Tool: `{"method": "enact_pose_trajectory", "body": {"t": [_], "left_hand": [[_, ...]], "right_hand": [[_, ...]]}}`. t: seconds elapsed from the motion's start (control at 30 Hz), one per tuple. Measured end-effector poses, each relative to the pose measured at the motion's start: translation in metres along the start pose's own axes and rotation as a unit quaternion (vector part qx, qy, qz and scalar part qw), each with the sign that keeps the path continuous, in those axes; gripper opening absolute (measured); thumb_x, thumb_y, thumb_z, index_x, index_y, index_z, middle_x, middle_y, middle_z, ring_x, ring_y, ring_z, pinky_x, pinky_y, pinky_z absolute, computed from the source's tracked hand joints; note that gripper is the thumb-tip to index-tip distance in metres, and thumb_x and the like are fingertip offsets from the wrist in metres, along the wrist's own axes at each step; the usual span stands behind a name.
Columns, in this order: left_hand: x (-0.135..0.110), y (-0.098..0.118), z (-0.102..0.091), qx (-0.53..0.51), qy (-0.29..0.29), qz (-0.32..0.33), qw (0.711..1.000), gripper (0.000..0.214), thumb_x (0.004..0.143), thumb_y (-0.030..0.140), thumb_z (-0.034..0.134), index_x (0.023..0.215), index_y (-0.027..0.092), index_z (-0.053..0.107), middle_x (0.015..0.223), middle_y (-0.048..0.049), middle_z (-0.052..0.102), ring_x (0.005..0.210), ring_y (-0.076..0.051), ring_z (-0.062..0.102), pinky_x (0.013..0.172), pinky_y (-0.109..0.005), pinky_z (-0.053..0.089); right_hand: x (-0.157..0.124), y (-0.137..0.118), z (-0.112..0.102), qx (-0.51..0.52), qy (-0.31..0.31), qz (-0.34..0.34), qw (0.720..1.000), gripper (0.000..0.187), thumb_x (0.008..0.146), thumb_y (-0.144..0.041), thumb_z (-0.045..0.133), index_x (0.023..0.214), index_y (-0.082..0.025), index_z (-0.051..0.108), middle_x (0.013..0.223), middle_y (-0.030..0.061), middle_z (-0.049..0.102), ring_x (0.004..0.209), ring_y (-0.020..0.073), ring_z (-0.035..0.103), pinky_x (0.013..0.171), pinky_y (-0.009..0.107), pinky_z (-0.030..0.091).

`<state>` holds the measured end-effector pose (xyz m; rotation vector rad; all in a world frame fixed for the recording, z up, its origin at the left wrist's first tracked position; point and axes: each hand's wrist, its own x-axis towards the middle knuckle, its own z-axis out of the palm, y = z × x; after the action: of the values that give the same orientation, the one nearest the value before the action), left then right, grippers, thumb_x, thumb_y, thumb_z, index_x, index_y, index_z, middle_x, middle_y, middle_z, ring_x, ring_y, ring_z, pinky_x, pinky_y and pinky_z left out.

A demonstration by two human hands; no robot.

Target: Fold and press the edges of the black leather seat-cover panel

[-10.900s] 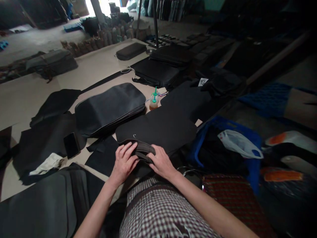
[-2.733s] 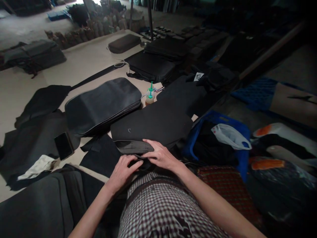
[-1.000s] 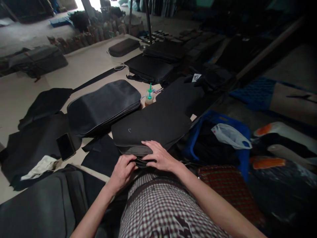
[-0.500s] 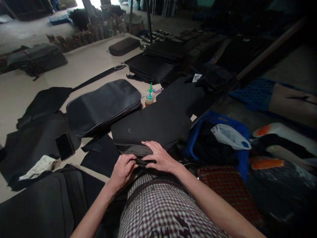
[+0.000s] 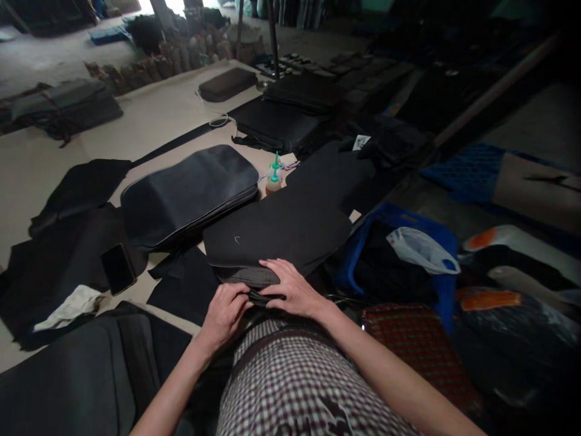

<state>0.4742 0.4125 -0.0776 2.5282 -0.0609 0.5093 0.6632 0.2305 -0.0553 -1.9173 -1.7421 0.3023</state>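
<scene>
In the head view, we are working at a pale desk (image 5: 149,124), and the black sheets (image 5: 281,227) are lying right in front of us, their layered near edge facing our lap. A small white mark (image 5: 236,240) is showing on the top sheet. Our left hand (image 5: 226,310) is pinching the layers at that edge, its fingers curling in toward the thumb. Our right hand (image 5: 295,289) is resting just beside it, its fingers spreading over the same edge with the thumb set apart below; whether they are gripping any layer, we cannot tell.

Beyond the sheets, small bottles (image 5: 273,181) with green tips are standing upright. To the left, a stack of shiny black pieces (image 5: 190,194) is lying near the sheets, and farther left a phone (image 5: 118,269) is resting on dark material, just beside a crumpled white cloth (image 5: 68,309). Grey pieces (image 5: 63,369) are filling the near left corner. On the right, a blue crate (image 5: 447,303) is holding dark material and a white plastic bag (image 5: 420,249).
</scene>
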Motion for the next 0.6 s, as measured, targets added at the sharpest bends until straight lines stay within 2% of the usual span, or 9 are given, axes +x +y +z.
{"method": "enact_pose_trajectory", "body": {"t": [0.4,0.6], "left_hand": [[-0.0011,-0.0003,0.0009,-0.005,-0.006,-0.006,1.000,0.014,0.091,0.016,0.060,0.104,0.017,0.057,0.112,-0.0104,0.059,0.100,-0.022,0.053,0.085,-0.038,0.045],[-0.0019,0.0003,-0.0004,-0.009,-0.012,-0.015,1.000,0.012,0.091,0.017,0.060,0.103,0.019,0.058,0.113,-0.0096,0.058,0.101,-0.021,0.053,0.086,-0.038,0.046]], "right_hand": [[-0.0014,-0.0004,0.0035,-0.012,0.009,0.002,1.000,0.027,0.082,-0.035,0.077,0.109,-0.033,0.074,0.161,0.0048,0.027,0.144,0.0297,0.030,0.116,0.058,0.024],[-0.0023,-0.0023,0.0065,-0.014,0.028,-0.001,1.000,0.028,0.082,-0.022,0.073,0.108,-0.032,0.074,0.161,0.0051,0.026,0.144,0.0299,0.030,0.116,0.058,0.024]]}}
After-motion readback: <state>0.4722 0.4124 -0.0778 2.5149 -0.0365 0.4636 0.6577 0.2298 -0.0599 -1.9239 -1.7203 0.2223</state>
